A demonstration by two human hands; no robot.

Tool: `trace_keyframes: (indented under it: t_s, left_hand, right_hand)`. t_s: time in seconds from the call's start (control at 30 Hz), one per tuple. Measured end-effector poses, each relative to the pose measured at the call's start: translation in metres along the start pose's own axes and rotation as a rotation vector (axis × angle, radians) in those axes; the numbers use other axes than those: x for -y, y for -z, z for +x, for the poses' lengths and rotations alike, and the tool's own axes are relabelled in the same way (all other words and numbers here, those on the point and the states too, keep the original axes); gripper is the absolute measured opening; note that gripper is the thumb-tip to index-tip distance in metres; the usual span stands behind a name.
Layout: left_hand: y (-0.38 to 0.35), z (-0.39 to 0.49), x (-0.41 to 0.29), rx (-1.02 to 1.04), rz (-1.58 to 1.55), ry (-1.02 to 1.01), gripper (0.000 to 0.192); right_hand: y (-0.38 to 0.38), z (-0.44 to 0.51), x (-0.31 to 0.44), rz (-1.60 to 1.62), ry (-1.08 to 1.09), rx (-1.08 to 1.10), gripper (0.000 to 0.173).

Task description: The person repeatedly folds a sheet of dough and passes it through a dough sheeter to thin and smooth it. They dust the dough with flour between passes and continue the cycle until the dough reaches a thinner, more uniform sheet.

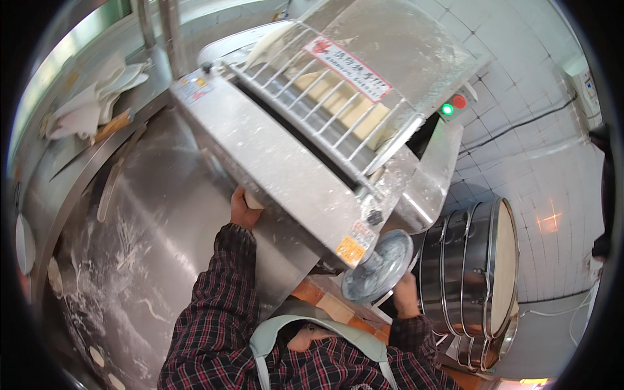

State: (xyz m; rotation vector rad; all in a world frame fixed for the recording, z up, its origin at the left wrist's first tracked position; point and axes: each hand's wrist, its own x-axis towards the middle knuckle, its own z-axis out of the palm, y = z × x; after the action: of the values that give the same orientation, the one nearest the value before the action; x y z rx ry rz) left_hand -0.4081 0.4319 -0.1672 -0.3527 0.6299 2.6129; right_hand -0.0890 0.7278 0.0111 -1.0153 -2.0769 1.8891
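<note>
A floury metal dough sheeter (273, 161) stands before me, with a pale slab of dough (351, 105) behind its wire guard (317, 100). My left hand (245, 210) reaches to the machine's front lower edge, its thumb and palm against a pale piece of dough (253, 200); the fingertips and the rest of that piece are hidden under the edge. On the machine's right side is a round metal handwheel (378, 265). Curled at the wheel's outer side is my right hand (407, 295), part of its grip hidden behind the rim.
A flour-dusted steel worktop (146, 273) extends left, bearing a long flat stick (111, 187). White cloths (95, 100) lie beyond its raised edge. Stacked steel steamers (463, 268) stand at right. The sheeter's green button (446, 109) glows beside a red one (459, 101).
</note>
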Motion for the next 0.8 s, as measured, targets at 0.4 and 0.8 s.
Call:
trace_keyframes:
  t_s: [0.4, 0.8]
  left_hand:
    - [0.056, -0.283, -0.152, -0.13, -0.193, -0.2, 0.045]
    - [0.104, -0.562, -0.265, -0.525, -0.009, -0.666, 0.041]
  right_hand:
    - [-0.218, 0.054, -0.035, 0.386, -0.212, 0.386, 0.039]
    - [-0.307, -0.113, -0.078, 0.274, -0.475, 0.69, 0.027]
